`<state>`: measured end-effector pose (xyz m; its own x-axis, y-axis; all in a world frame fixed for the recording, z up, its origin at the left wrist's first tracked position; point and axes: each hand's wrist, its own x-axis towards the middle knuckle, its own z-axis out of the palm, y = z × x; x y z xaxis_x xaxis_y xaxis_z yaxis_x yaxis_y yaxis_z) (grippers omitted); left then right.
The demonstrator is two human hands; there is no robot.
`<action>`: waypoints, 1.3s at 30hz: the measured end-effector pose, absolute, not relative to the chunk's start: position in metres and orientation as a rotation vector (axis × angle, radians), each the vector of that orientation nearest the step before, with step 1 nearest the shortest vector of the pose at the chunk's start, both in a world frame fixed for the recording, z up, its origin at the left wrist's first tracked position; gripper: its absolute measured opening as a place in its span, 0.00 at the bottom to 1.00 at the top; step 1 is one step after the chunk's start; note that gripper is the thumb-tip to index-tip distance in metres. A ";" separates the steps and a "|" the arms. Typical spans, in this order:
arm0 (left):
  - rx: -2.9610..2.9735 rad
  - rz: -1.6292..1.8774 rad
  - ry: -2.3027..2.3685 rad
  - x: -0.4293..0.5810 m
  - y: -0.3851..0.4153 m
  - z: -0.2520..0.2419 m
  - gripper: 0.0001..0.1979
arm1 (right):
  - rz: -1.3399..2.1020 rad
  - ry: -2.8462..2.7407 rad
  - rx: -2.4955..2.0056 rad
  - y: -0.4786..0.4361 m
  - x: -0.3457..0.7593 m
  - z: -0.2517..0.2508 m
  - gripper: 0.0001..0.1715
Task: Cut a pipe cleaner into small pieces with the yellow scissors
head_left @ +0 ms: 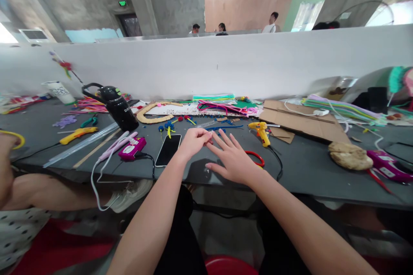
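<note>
My left hand (193, 142) is closed, thumb and fingers pinched together against a fingertip of my right hand. Whatever the pinch holds, if anything, is too small to make out. My right hand (234, 159) is spread, palm down, above the table's front edge. Beside its wrist a red loop handle (260, 160) shows in part. Left of my left hand lies a dark-screened phone (168, 150). A yellow glue gun (260, 131) is just beyond my right hand. Blue pipe cleaners (226, 128) lie behind my fingertips.
At left are a black bottle (119, 109), a purple device (132, 148) with cords and another yellow glue gun (77, 135). Cardboard (303, 120) lies at right, near a second purple device (387, 165). A white partition (219, 64) stands behind; a neighbour's arm (6, 163) reaches in.
</note>
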<state>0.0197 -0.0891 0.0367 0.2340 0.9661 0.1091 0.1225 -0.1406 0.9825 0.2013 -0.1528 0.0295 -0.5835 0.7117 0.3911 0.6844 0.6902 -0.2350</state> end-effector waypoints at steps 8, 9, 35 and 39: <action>1.408 1.298 1.127 0.013 -0.079 0.037 0.22 | -0.030 -2.516 -1.126 -0.154 0.206 0.037 0.39; 1.393 1.311 1.136 0.013 -0.079 0.037 0.22 | -0.038 -2.524 -1.127 -0.153 0.206 0.037 0.38; 1.231 1.324 0.884 0.025 -0.083 0.037 0.18 | 0.871 -1.843 -0.799 -0.135 0.220 0.047 0.19; 1.384 0.999 0.864 0.023 -0.090 0.039 0.18 | 1.049 -1.682 -0.713 -0.133 0.224 0.049 0.27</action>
